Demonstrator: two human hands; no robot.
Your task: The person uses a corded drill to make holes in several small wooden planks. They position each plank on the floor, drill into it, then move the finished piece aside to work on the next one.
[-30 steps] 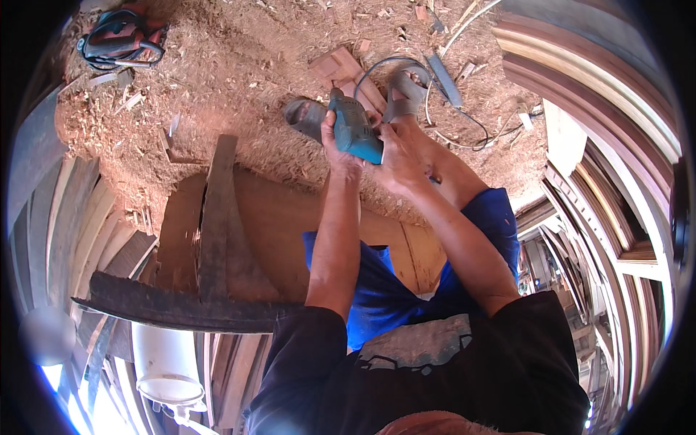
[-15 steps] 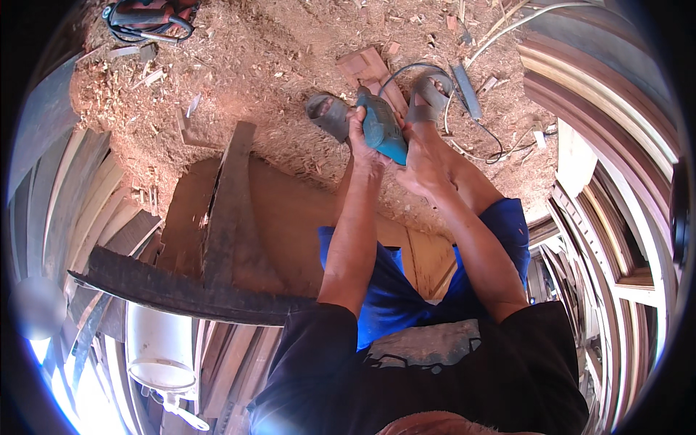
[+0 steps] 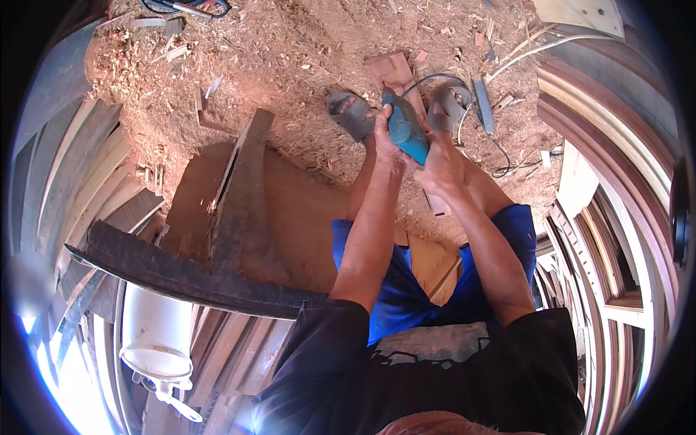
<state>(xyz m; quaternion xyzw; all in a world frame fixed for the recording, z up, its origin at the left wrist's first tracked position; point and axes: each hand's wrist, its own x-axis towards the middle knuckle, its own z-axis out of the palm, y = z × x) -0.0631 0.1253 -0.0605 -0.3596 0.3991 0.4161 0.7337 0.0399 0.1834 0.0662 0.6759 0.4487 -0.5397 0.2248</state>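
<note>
A teal corded power drill (image 3: 407,130) is held between my two hands, its dark nose pointing away from me. My left hand (image 3: 389,143) is wrapped round its left side. On its right rear side my right hand (image 3: 439,165) is closed, its fingers partly hidden behind the tool. Beneath and beyond the drill, a reddish-brown wooden piece (image 3: 391,70) lies on the ground between my sandalled feet. The drill's body and my hands cover the middle of that wood, and I cannot make out the tool's tip.
Wood shavings and offcuts cover the ground (image 3: 290,65). A cable (image 3: 435,75) loops right, past a grey bar (image 3: 483,106). Dark boards (image 3: 243,192) stand at my left, near a white bucket (image 3: 156,333). Stacked planks (image 3: 602,123) line the right side.
The view has shifted a little, so the ground things appear farther up and to the right. Both hands keep the same hold on the drill.
</note>
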